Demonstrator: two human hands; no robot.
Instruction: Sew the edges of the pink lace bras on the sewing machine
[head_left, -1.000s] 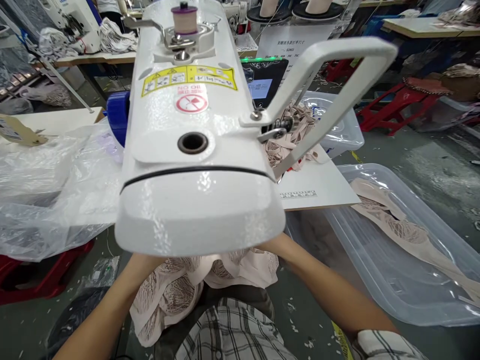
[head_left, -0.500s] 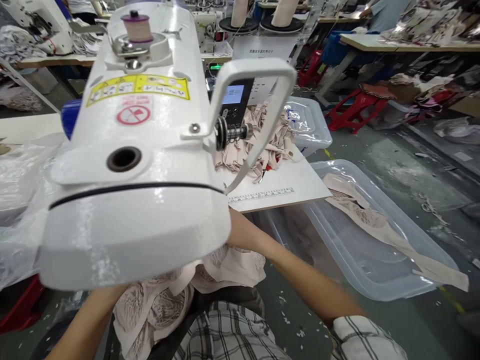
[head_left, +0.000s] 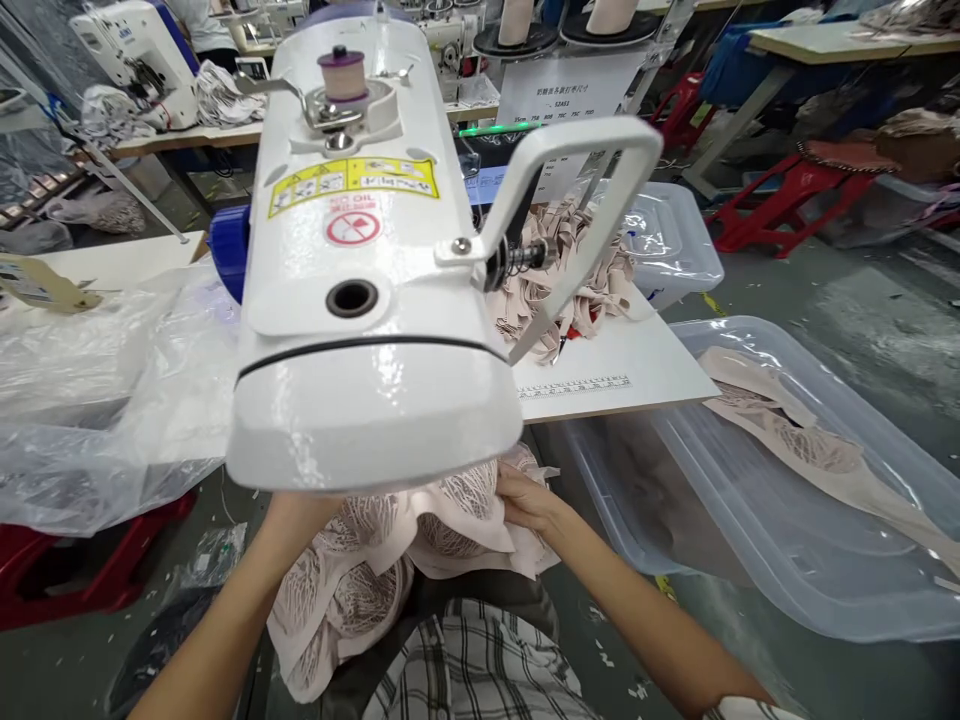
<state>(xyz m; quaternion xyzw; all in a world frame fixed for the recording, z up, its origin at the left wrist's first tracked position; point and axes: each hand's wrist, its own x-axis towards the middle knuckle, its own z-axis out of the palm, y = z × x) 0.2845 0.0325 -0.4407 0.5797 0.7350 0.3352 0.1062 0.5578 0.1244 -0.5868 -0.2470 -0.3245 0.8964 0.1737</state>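
A white sewing machine head (head_left: 375,400) fills the middle of the view. Below its front edge, pale pink lace bra pieces (head_left: 367,600) hang over my lap. My right hand (head_left: 525,500) grips the fabric at its right side, fingers closed on the cloth just below the table edge. At the left, my left hand (head_left: 304,515) reaches under the machine head beside the lace; its fingers are hidden. A heap of pale pink straps (head_left: 570,270) lies on the white table (head_left: 622,370) behind the machine's guard.
A clear plastic bin (head_left: 810,540) with one bra piece (head_left: 817,440) stands at the right, a lidded box (head_left: 667,240) behind it. Plastic sheeting (head_left: 105,370) covers the left table. Red stools (head_left: 802,200) and other machines (head_left: 142,60) stand farther back.
The view has shifted, so the machine appears farther right. My right hand has come out from beneath the machine head and now shows, holding the fabric.
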